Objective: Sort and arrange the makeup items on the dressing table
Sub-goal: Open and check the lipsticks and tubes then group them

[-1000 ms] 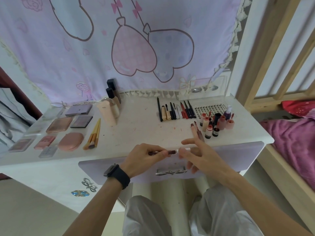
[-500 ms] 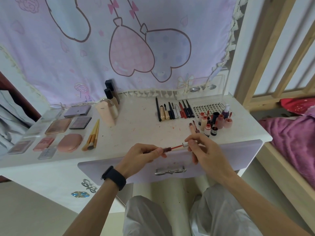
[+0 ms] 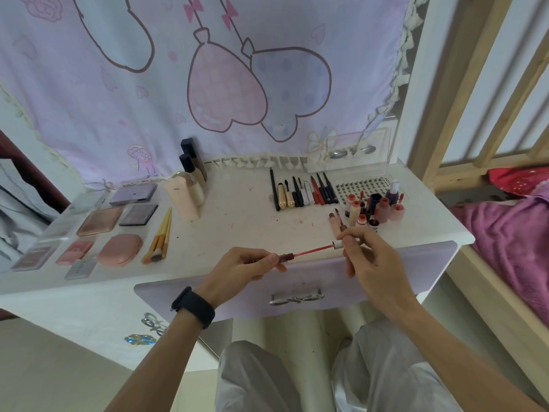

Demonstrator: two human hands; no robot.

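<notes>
L hand [image 3: 237, 270] curled round dark-red lip gloss tube [image 3: 285, 257], thumb + fingers gripping; tube roughly level over drawer front [image 3: 416, 263] at table [image 3: 237, 221] edge. R hand [image 3: 368, 263] pinches cap [image 3: 337, 244] w/ thumb & forefinger, other fingers loose; red wand [image 3: 315, 250] spans betw cap & tube mouth. Lip bottles [image 3: 377, 209] clustered just behind R hand

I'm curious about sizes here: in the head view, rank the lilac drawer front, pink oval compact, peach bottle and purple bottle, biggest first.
1. lilac drawer front
2. pink oval compact and peach bottle look about alike; the compact sits nearer, so no ranking
3. purple bottle, smallest
</notes>
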